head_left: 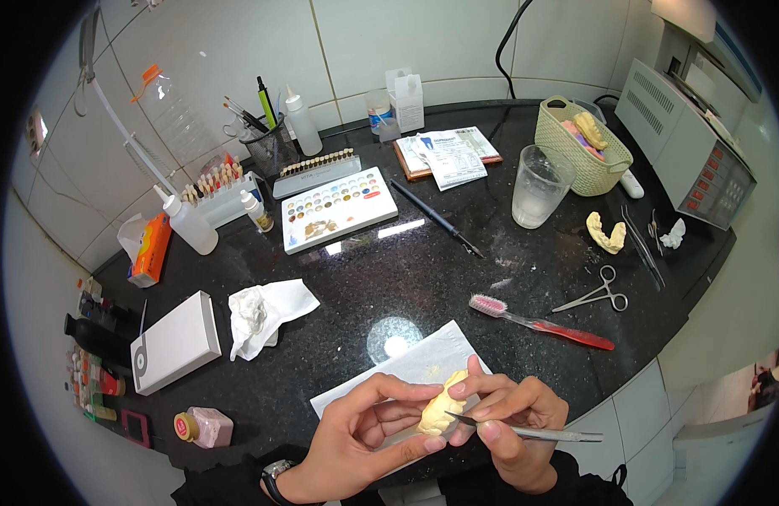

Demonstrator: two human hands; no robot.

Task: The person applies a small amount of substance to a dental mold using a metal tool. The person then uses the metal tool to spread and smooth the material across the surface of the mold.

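My left hand [360, 438] grips a pale yellow dental plaster cast [440, 409] at the bottom centre, thumb below it and fingers above. My right hand [516, 426] holds a slim metal blade tool [558, 435], its pointed tip on the cast, while some of its fingers rest against the cast's upper end. Beneath both hands lies a white paper sheet [347, 393] with yellow crumbs on it. Just beyond lie a red-handled toothbrush [558, 333] and scissor-like forceps [600, 295].
A glass [537, 198], basket [575, 169], horseshoe cast [609, 240] and tweezers [642, 249] sit right. A palette [339, 219], brush [432, 215] and bottles [191, 228] stand farther back. Left are a white box [174, 337], crumpled tissue [263, 320] and pink jar [208, 427]. A machine [684, 152] borders the right.
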